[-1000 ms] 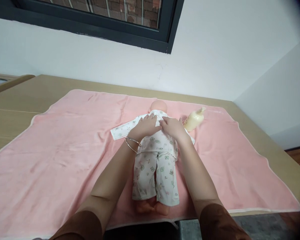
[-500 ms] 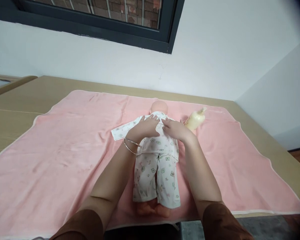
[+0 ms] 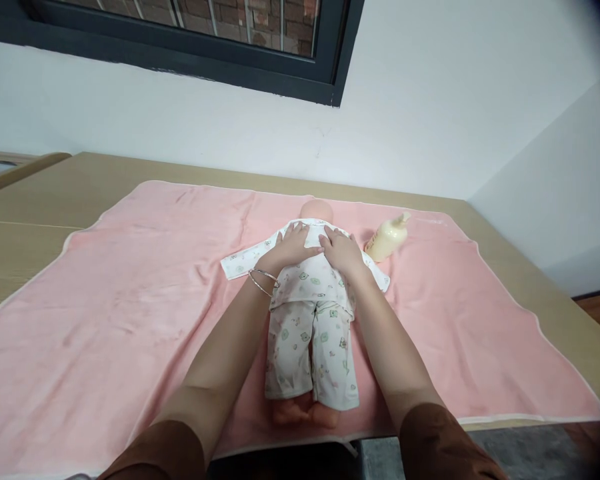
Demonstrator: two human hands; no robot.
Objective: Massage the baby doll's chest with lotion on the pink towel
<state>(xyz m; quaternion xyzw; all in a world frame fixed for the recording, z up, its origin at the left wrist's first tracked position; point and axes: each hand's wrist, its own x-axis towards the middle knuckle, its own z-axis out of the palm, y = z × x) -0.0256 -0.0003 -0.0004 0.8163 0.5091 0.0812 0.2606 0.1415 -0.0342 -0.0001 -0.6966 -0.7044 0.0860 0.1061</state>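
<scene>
A baby doll (image 3: 313, 287) in a white patterned top and trousers lies face down, its head away from me and its bare feet towards me. My left hand (image 3: 293, 247) rests on the left side of its upper back, fingers spread. On the right side of the upper back lies my right hand (image 3: 343, 252), also flat with fingers apart. The two hands nearly meet in the middle. A bracelet (image 3: 264, 280) circles my left wrist. Both sleeves of the doll's top stretch out to the sides.
Under the doll a pink blanket (image 3: 130, 287) with white edging covers much of the wooden table (image 3: 115, 167). A cream pump bottle (image 3: 387, 239) lies tilted on the blanket, right of the doll. Behind stand a white wall and a dark-framed window (image 3: 260, 70).
My right hand has moved inward and lies flatter on the doll's back, uncovering the right sleeve. My left hand has shifted slightly, its fingers more spread.
</scene>
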